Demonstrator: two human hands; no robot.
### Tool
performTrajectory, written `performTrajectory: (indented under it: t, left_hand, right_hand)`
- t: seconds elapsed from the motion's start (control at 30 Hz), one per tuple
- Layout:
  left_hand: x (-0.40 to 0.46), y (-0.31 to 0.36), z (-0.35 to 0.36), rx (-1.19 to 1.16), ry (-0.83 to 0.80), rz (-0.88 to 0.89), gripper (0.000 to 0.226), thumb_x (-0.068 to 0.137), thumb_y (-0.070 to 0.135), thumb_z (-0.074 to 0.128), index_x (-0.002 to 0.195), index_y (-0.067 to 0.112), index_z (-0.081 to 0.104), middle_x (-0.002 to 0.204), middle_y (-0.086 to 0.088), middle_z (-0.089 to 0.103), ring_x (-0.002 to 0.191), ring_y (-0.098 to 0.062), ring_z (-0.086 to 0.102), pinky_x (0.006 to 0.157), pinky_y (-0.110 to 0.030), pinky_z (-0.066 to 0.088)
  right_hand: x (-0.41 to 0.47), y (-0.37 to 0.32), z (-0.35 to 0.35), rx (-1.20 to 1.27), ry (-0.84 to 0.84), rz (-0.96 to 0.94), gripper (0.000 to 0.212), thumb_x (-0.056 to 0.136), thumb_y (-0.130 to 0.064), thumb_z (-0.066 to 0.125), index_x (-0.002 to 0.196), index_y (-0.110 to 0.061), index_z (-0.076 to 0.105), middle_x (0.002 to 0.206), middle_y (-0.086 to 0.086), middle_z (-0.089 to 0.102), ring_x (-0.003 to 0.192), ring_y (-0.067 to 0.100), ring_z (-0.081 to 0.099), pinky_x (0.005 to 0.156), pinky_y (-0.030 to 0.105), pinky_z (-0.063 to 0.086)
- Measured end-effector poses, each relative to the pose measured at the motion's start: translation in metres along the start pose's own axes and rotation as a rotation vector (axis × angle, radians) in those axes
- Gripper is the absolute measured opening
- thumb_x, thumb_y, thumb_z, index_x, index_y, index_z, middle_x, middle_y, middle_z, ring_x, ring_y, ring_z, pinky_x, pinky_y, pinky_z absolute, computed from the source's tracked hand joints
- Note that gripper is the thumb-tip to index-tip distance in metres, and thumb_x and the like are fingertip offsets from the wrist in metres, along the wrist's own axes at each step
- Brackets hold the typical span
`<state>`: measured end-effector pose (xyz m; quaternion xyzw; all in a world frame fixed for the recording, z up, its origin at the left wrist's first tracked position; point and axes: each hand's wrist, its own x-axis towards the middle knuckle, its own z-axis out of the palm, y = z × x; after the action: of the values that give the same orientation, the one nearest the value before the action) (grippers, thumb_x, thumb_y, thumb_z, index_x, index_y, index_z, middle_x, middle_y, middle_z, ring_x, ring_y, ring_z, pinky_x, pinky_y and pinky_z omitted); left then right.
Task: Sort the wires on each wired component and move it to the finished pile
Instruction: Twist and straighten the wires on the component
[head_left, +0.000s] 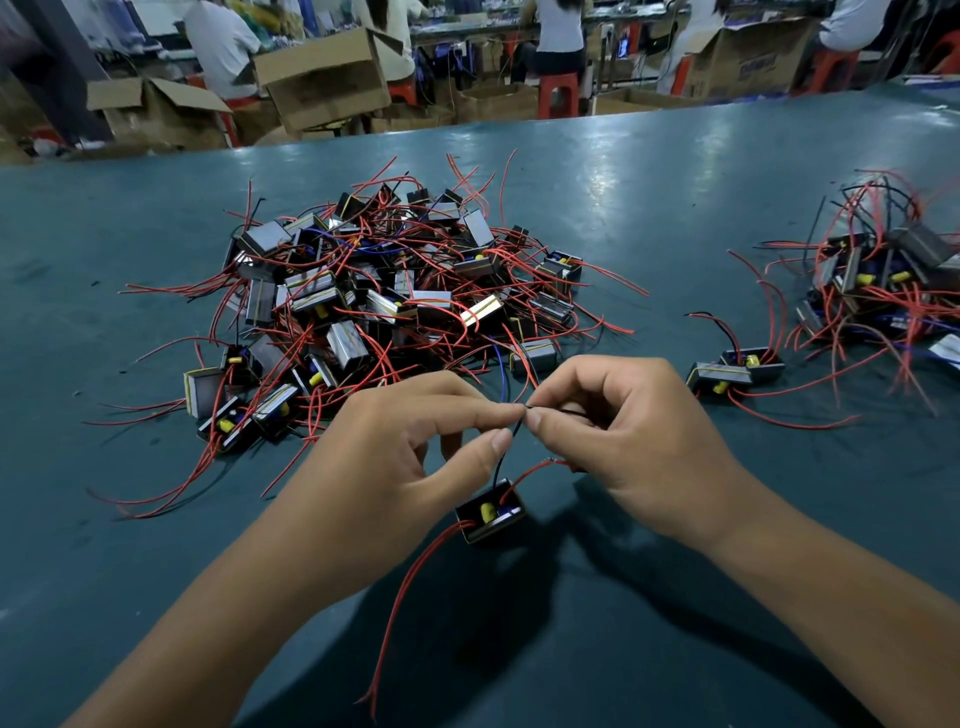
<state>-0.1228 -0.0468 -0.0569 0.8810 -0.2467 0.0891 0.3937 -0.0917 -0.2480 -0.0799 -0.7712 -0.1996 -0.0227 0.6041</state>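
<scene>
A small black wired component with a yellow part hangs just above the green table between my hands. A thin black wire rises from it to my fingertips. My left hand pinches that wire between thumb and forefinger. My right hand pinches the same wire right beside it. A short red wire curves up toward my right hand, and long red wires trail down toward me. A big tangled pile of components lies beyond my hands. A smaller pile sits at the far right.
Two loose components lie between the piles, right of my right hand. Beyond the table's far edge stand open cardboard boxes, red stools and seated people at other benches.
</scene>
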Motion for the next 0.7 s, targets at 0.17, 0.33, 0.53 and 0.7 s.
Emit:
performTrajectory:
  t: [0.17,0.33,0.53,0.7]
  left_hand:
    - [0.002,-0.004,-0.002,0.033,0.043,0.064,0.026,0.093,0.024,0.063,0.115,0.021,0.076,0.095,0.011,0.07,0.085,-0.003,0.064,0.07,-0.008,0.04]
    - [0.003,-0.008,-0.002,0.034,-0.001,0.095,0.03,0.094,0.023,0.061,0.122,0.024,0.072,0.1,0.011,0.069,0.096,-0.011,0.065,0.079,-0.014,0.045]
    - [0.005,-0.017,0.001,0.084,-0.015,0.172,0.033,0.095,0.018,0.061,0.126,0.025,0.07,0.103,0.01,0.067,0.097,-0.015,0.064,0.081,-0.019,0.044]
    - [0.007,-0.025,0.0,0.191,0.053,0.265,0.027,0.096,0.02,0.062,0.121,0.024,0.073,0.103,0.009,0.064,0.095,-0.013,0.063,0.078,-0.035,0.051]
  right_hand:
    - [0.0,-0.001,0.0,0.027,0.001,0.011,0.016,0.086,-0.006,0.072,0.074,-0.014,0.069,0.05,-0.01,0.047,0.048,0.006,0.043,0.049,0.017,0.039]
    - [0.0,-0.001,0.001,0.049,-0.015,0.023,0.014,0.087,-0.005,0.072,0.076,-0.012,0.069,0.05,-0.01,0.047,0.048,0.006,0.042,0.049,0.017,0.039]
    - [0.0,0.0,-0.002,0.092,-0.064,0.032,0.015,0.087,-0.003,0.071,0.076,-0.013,0.07,0.053,-0.009,0.046,0.05,0.006,0.042,0.05,0.016,0.04]
    - [0.0,0.0,-0.002,0.132,-0.111,0.034,0.018,0.087,-0.001,0.071,0.075,-0.014,0.069,0.053,-0.011,0.045,0.051,0.006,0.042,0.051,0.013,0.042]
